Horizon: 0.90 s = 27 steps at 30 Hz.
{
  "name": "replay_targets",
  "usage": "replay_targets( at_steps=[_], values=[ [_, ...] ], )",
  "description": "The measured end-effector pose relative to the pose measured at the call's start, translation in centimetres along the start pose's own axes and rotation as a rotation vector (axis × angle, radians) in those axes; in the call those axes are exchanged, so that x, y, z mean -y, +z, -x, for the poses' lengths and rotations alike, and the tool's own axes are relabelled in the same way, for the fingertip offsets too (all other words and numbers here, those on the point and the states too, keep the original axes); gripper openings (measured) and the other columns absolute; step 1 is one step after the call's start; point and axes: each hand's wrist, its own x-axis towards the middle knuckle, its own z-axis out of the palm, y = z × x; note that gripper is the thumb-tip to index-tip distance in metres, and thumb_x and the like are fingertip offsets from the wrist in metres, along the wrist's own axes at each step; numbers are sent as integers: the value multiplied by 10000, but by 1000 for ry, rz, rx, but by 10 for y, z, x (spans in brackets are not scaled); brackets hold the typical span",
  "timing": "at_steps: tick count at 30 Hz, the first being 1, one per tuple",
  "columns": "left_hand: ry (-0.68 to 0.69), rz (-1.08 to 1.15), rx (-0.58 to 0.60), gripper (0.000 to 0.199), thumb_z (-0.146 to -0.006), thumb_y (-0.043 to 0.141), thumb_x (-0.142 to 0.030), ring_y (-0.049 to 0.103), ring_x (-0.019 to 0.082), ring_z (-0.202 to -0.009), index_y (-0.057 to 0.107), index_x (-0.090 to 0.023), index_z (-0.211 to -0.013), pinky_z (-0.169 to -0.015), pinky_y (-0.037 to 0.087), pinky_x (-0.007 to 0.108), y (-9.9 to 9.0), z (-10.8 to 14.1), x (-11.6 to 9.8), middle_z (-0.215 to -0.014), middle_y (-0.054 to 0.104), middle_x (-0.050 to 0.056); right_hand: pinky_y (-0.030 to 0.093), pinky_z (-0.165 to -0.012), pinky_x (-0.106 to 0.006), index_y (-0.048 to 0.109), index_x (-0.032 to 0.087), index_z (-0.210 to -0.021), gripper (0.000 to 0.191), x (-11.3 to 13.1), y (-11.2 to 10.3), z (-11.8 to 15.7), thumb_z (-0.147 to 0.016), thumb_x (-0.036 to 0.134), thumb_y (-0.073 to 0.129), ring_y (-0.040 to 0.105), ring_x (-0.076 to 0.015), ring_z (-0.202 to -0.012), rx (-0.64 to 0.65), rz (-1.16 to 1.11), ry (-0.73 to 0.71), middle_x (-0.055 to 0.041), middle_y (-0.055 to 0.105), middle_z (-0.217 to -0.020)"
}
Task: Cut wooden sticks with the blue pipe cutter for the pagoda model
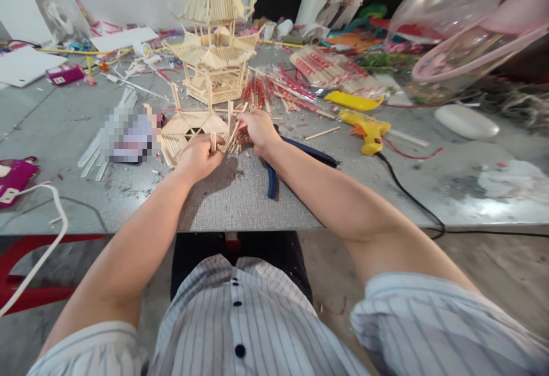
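A hexagonal platform of wooden sticks (178,124), with several upright sticks on it, lies near the table's front. My left hand (201,157) is closed at its front right edge, fingers curled over it. My right hand (259,132) is closed beside the platform's right side, fingers pinched at some thin wooden sticks (232,132); its fingertips are partly hidden. Blue-handled pliers (306,151) lie partly under my right forearm. Behind the platform stands a taller stick pagoda (217,50) with layered roofs.
Right of my hands lie a yellow glue gun (366,131) with a black cord, a yellow cutter (354,101) and a white computer mouse (466,121). Clear glue sticks (96,150) and a blurred-out phone (132,135) lie left. Bundled sticks (330,70) are behind.
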Motion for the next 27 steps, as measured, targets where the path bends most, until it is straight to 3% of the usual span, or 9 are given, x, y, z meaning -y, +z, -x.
replay_targets(
  at_steps=[8,15,19,21,23,27],
  values=[
    [-13,-51,-3,309,-742,520,-255,641,224,-889,671,-168,-996,-861,500,370,-4,1,1,-954,714,91,399,-482,-171,530,190,-668,128,2,-4,2,-782,142,566,520,-63,-524,207,61,-88,55,517,-553],
    [-34,-23,-31,278,-732,523,-230,631,234,-943,661,-149,-959,-901,483,381,-8,-2,3,-994,698,100,374,-471,-191,522,203,-618,165,1,-5,1,-752,116,565,445,-70,-479,111,132,-234,62,472,-495],
    [-13,168,-49,188,-719,550,-251,610,183,-815,653,-168,-853,-788,490,325,-13,-2,7,-852,668,51,393,-481,-212,510,206,-612,164,-1,-8,-3,-748,125,553,437,-78,-462,44,165,-245,53,471,-492],
    [-13,242,-166,188,-770,520,-282,592,166,-760,647,-174,-857,-745,478,317,-17,1,5,-812,645,43,400,-479,-217,506,204,-616,164,-1,-10,-7,-753,122,544,444,-79,-458,15,152,-225,47,476,-503],
    [-22,225,-354,193,-825,481,-298,588,171,-783,634,-188,-868,-768,467,330,-20,5,2,-831,631,47,404,-472,-217,510,201,-627,158,-2,-11,-10,-761,123,539,450,-78,-454,-1,130,-201,46,477,-507],
    [-49,63,-681,163,-835,505,-264,554,217,-1047,578,-218,-974,-924,433,377,-22,7,2,-1049,591,70,399,-467,-201,520,192,-624,156,-5,-12,-15,-757,113,546,453,-65,-452,-10,86,-220,51,477,-506]
  ],
)
